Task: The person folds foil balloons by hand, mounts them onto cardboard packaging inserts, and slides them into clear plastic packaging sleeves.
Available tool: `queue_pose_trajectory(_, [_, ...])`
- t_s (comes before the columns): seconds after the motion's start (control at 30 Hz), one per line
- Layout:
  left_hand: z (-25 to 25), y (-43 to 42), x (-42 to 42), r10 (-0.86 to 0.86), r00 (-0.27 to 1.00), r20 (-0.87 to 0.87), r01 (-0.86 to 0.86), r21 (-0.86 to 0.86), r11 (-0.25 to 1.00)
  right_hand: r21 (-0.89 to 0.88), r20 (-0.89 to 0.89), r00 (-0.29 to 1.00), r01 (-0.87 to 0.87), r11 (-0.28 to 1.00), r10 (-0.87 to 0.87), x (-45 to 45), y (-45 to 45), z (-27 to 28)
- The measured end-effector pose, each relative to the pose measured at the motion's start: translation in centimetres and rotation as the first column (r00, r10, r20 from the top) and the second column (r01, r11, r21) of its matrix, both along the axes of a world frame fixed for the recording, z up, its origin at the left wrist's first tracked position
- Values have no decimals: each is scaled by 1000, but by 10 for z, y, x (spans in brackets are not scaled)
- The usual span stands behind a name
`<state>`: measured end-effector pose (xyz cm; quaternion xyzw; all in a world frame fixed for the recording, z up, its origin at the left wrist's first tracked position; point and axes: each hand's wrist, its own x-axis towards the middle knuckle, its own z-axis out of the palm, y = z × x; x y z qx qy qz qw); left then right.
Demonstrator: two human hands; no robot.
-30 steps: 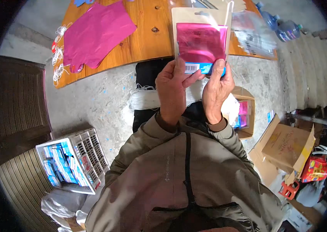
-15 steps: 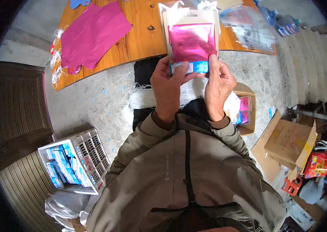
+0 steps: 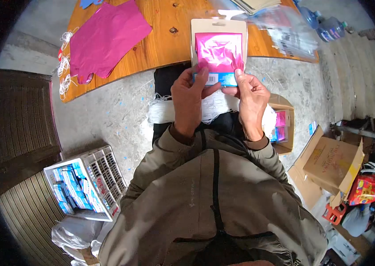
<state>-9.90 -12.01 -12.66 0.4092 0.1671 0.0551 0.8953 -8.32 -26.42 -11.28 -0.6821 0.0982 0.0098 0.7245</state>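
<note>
Both hands hold a flat hang-hole package (image 3: 218,51) at its lower edge, above my lap. It has a beige card back, a shiny pink packet and a blue strip with a white barcode label. My left hand (image 3: 188,99) pinches the lower left corner, thumb on the front. On the lower right corner, my right hand (image 3: 253,99) grips with its thumb in front and fingers partly behind. Clear plastic shows around the card's top. Beneath the hands, a bundle of white strings (image 3: 223,103) lies across my dark-clothed lap.
The wooden table (image 3: 165,46) bears pink sheets (image 3: 110,42), looped white strings and clear plastic bags (image 3: 287,37). A white crate (image 3: 112,177) of blue-and-white packs stands lower left. Cardboard boxes (image 3: 331,164) stand to the right, one with pink packages (image 3: 280,122).
The package has tilted, its top edge coming lower and its barcode label showing more. Both hands still hold it, the left thumb shifted leftward. Less bright plastic shows above the card.
</note>
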Motion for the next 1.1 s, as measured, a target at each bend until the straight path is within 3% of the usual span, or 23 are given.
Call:
queue_pose_trajectory(0.23, [0, 7, 0, -53, 997, 50, 52, 17, 999, 204, 117, 980, -183, 962, 161, -8, 0, 0])
queue_pose_trajectory(0.33, [-5, 9, -2, -61, 998, 7, 61, 36, 997, 169, 13, 974, -223, 960, 224, -10, -11, -4])
queue_pose_trajectory(0.63, [-7, 8, -6, -8, 998, -62, 11, 50, 999, 104, -53, 990, -127, 986, 133, -16, -4, -4])
queue_pose_trajectory(0.77, [-10, 13, -11, -16, 991, -134, 28, 89, 996, 128, -163, 968, -172, 977, 192, -22, -2, -8])
queue_pose_trajectory(1.0, [-22, 24, -17, -32, 992, -119, 51, 163, 985, 114, -202, 821, -522, 845, 534, -22, -17, -10])
queue_pose_trajectory(1.03, [-23, 26, -15, -32, 995, -97, 47, 160, 986, -109, -247, 669, -738, 665, 702, -10, -27, -1])
queue_pose_trajectory(1.07, [-22, 29, -14, -29, 995, -97, 44, 148, 988, -167, -294, 648, -759, 629, 703, -7, -37, 13])
queue_pose_trajectory(1.1, [-20, 34, -14, -29, 995, -99, 42, 136, 990, -195, -196, 722, -692, 695, 663, -1, -48, 19])
